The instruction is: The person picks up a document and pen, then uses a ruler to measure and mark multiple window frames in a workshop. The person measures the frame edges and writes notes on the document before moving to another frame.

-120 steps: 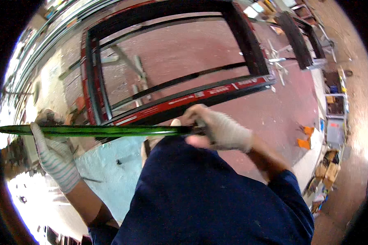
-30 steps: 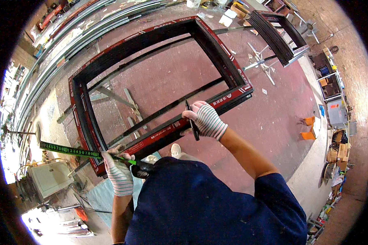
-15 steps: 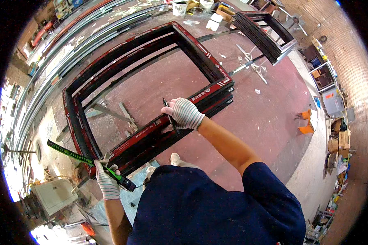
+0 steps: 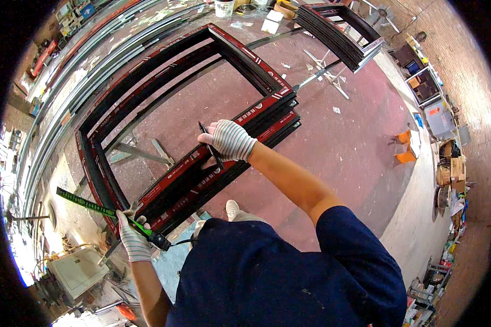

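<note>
Grip of the right hand [image 4: 232,139]: closed around a thin dark rod-like tool [image 4: 210,145], fingers curled in a striped work glove, tool slanting across the near rail of the black and red frame [image 4: 213,163]. Grip of the left hand [image 4: 133,240]: closed on the dark handle end of a green ruler [image 4: 93,206], blade reaching out up-left, past the frame's near left corner.

Head view, the only one: frame stacked over further like frames, raised above the red floor [image 4: 333,152] on what looks like a trestle, supports only partly seen through the opening. Near rail just in front of the body, both hands at it, well apart from each other. More dark frames [image 4: 333,32] stacked farther off, long metal profiles [image 4: 76,92] along the left.

Risks, as judgement only:
- Thin tool held near its middle, so liable to twist or skate along the smooth rail and scratch the finish.
- Ruler gripped at one end only, long blade unsupported; likely to sag or swing and knock the corner.
- Weight leaned on the near rail could shift the stack, upper frame sliding off the one beneath.
- Cable near the left hand, partly hidden; possible snag.
</note>
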A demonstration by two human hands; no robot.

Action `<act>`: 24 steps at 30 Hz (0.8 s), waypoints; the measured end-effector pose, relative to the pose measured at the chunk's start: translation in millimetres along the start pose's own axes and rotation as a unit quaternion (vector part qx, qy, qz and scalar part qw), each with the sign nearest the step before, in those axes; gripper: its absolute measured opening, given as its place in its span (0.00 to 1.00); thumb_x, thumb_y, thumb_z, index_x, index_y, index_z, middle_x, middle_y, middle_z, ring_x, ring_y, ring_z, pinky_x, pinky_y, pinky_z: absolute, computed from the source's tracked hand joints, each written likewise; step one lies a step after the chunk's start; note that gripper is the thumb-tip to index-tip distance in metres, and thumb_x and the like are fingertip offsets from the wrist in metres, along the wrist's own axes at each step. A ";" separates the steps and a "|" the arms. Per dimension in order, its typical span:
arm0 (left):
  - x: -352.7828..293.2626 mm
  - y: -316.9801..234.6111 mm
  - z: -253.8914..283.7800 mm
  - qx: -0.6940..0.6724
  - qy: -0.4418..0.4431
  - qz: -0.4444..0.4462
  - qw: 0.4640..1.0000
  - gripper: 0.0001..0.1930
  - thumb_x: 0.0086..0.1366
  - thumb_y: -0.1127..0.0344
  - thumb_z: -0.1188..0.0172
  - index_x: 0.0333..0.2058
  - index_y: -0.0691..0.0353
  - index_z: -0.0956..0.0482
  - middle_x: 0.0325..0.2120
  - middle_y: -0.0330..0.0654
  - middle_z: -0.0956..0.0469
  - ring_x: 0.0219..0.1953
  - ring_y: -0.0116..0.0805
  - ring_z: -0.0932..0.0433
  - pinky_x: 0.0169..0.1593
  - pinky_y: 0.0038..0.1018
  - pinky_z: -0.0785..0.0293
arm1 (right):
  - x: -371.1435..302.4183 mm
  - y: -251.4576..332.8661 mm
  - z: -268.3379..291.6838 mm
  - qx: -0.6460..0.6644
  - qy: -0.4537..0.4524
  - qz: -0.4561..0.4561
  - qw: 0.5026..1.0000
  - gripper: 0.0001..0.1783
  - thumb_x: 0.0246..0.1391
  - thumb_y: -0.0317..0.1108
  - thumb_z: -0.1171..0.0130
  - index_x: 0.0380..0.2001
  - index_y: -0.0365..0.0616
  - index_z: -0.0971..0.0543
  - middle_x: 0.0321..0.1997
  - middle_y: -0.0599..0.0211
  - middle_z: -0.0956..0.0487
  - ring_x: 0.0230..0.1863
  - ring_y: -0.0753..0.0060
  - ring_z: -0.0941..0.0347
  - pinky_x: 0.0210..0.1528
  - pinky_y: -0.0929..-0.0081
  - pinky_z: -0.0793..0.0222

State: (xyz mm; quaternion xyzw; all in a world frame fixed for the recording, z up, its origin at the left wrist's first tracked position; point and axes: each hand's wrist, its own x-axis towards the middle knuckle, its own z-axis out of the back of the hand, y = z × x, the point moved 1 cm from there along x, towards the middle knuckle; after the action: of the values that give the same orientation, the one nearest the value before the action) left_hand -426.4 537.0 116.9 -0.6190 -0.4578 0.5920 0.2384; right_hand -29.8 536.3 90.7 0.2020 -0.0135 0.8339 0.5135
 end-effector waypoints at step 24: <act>-62.1 22.0 23.3 0.232 0.157 -0.116 0.953 0.13 0.73 0.63 0.49 0.39 0.66 0.20 0.33 0.47 0.15 0.30 0.32 0.18 0.36 0.28 0.21 | 15.6 134.2 27.2 0.419 -0.220 -0.106 0.875 0.17 0.50 0.26 0.30 0.40 0.42 0.26 0.40 0.60 0.18 0.38 0.65 0.20 0.41 0.71 0.26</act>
State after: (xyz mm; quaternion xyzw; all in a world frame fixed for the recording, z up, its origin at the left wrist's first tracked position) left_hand -434.8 468.3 126.2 -0.5742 -0.3330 0.5461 0.5111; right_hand -142.7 479.9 146.0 0.5766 0.2456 0.6365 0.4496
